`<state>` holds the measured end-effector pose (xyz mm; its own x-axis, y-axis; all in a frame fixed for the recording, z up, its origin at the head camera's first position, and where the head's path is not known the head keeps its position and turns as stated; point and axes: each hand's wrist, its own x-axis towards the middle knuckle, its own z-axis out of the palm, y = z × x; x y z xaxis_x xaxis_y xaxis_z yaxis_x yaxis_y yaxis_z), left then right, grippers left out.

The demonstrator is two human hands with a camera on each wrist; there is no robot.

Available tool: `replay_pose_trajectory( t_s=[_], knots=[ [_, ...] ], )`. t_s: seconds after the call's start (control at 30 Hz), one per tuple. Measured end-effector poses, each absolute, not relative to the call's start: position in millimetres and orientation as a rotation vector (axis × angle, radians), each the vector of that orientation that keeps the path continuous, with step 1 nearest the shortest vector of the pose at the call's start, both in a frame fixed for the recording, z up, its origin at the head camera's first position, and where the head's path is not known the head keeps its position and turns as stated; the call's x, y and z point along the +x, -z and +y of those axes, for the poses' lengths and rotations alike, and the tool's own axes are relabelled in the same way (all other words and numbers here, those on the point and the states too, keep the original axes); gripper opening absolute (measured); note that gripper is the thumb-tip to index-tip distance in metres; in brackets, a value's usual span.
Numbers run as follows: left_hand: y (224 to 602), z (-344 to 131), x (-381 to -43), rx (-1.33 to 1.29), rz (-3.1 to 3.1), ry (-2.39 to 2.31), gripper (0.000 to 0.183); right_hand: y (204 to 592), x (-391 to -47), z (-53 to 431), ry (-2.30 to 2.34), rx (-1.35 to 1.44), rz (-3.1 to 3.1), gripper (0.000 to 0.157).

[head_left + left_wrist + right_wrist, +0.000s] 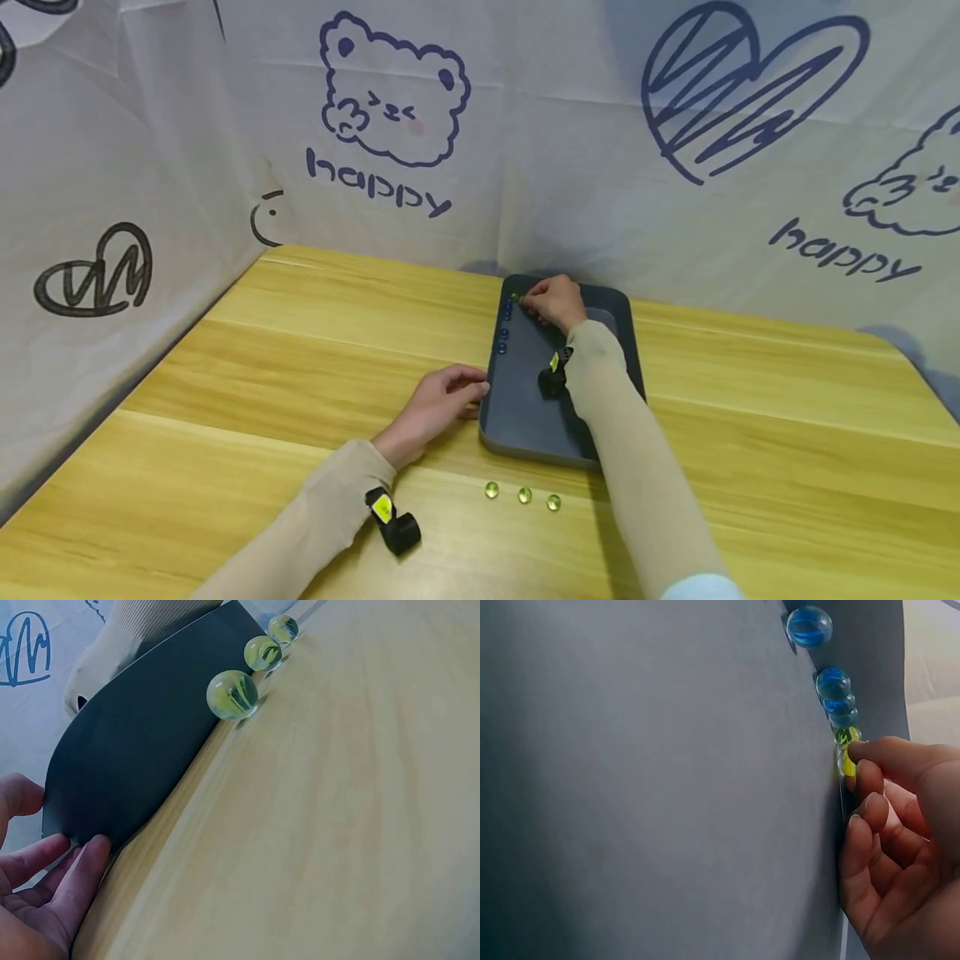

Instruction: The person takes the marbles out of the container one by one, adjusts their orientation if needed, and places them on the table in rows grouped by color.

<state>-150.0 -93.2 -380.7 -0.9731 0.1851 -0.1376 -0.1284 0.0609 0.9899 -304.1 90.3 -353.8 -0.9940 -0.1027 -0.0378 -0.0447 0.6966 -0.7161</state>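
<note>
My right hand (557,302) is over the far left corner of a dark grey tray (525,408). Its thumb and forefinger pinch a yellow-green glass marble (848,765), partly hidden by the fingertips. Another yellow-green marble (847,736) sits right beside it. Several blue marbles (833,683) continue the line along the tray's left wall, the nearest one (502,348) set a little apart. My left hand (437,408) rests its fingertips against the outside of that wall; the left wrist view shows the fingers (86,874) at the wall's lower edge.
Three yellow-green marbles (524,495) lie in a row on the wooden table (300,350), in front of the tray's near edge. A white cloth with drawings (570,167) hangs behind the table and along its left side. My right forearm crosses over the tray.
</note>
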Motion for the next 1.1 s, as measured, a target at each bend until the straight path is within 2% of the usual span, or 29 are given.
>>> replay_pose_trajectory(
  t_s=[0.37,0.7,0.87,1.1],
  knots=[
    [379.5,-89.9,-149.5,0.078,2.111,-2.005,0.028,346.8,-305.2,105.0,1.131,-0.305,2.727,0.020],
    [381.5,-90.9,-151.5,0.063,2.119,-1.997,0.028,302.7,-290.8,113.3,1.170,-0.520,2.679,0.024],
    [381.3,-92.0,-152.4,0.067,2.129,-1.998,0.029,285.9,-278.6,119.4,1.299,-0.553,2.652,0.025],
    [382.9,-92.5,-152.2,0.074,2.127,-1.993,0.030,276.6,-249.9,132.7,1.712,-0.482,2.425,0.028]
  ],
)
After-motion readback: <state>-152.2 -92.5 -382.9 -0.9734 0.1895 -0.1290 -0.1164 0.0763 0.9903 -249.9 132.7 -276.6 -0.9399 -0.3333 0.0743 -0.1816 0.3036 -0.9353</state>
